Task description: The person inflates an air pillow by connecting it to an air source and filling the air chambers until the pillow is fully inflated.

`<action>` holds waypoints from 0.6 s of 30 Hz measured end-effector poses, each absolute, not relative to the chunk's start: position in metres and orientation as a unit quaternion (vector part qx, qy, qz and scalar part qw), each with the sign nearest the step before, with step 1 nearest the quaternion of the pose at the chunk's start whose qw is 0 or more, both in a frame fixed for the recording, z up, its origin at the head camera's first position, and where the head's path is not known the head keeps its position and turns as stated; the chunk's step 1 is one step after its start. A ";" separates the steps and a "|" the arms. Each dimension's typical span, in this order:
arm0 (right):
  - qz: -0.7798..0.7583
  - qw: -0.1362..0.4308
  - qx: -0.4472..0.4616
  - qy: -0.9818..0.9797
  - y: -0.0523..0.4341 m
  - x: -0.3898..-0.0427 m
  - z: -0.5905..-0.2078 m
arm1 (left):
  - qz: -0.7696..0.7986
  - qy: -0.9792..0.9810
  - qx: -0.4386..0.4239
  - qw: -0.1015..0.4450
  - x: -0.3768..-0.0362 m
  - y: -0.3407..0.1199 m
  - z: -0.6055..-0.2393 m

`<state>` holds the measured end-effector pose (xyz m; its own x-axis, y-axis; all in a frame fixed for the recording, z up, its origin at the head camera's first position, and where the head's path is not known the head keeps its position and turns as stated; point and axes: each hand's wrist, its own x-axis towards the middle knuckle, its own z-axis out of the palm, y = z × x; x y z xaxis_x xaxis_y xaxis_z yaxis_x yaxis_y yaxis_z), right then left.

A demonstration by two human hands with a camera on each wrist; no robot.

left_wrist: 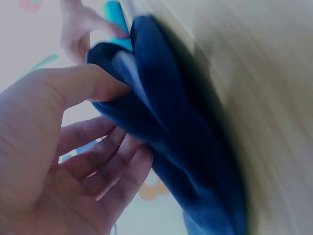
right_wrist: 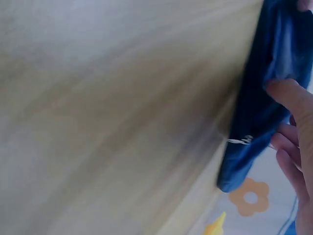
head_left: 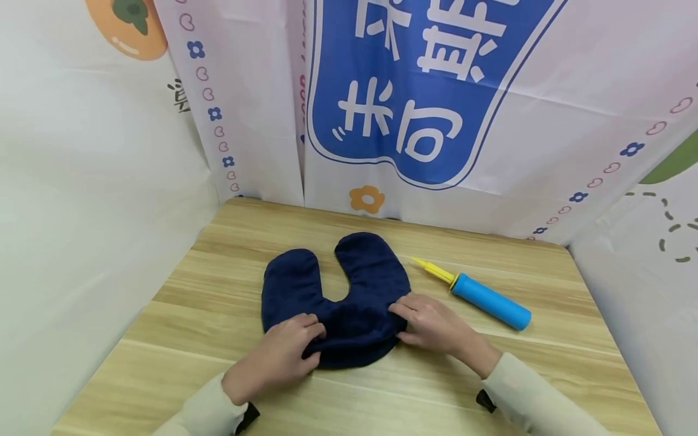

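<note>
A navy blue U-shaped neck pillow (head_left: pixel 376 272) lies rather flat on the wooden table (head_left: pixel 180 297), its two arms pointing away from me. At the left of its near curve, my left hand (head_left: pixel 283 351) pinches the upper fabric between thumb and fingers. My right hand (head_left: pixel 431 321) grips the same layer on the right side. Between them the near edge is lifted into a fold, with a lower layer showing beneath. In the left wrist view the pillow (left_wrist: pixel 195 156) opens slightly along this edge. A small white mark (right_wrist: pixel 239 141) shows on its side in the right wrist view.
Right of the pillow lies a hand pump with a blue barrel (head_left: pixel 491 303) and a yellow nozzle (head_left: pixel 433 268) aimed at the back left. White printed sheets (head_left: pixel 262 121) hang behind the table and along both sides.
</note>
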<state>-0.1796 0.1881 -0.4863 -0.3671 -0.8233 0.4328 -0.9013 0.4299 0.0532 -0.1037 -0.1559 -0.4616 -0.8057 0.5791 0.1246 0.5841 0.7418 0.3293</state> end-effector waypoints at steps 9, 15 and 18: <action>0.127 0.136 0.502 -0.845 0.192 -0.186 -0.489 | -0.307 -0.910 -0.278 0.017 -0.113 -0.187 -0.467; 0.185 0.069 0.473 -0.859 0.195 -0.191 -0.481 | -0.330 -0.909 -0.255 0.004 -0.118 -0.195 -0.470; 0.223 0.043 0.455 -0.861 0.196 -0.194 -0.479 | -0.351 -0.908 -0.229 -0.021 -0.120 -0.198 -0.470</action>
<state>-0.1936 0.1960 -0.4793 -0.5819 -0.7647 0.2766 -0.8030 0.4865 -0.3442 -0.1196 -0.1983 -0.4699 -0.8946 0.4297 0.1224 0.4003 0.6491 0.6468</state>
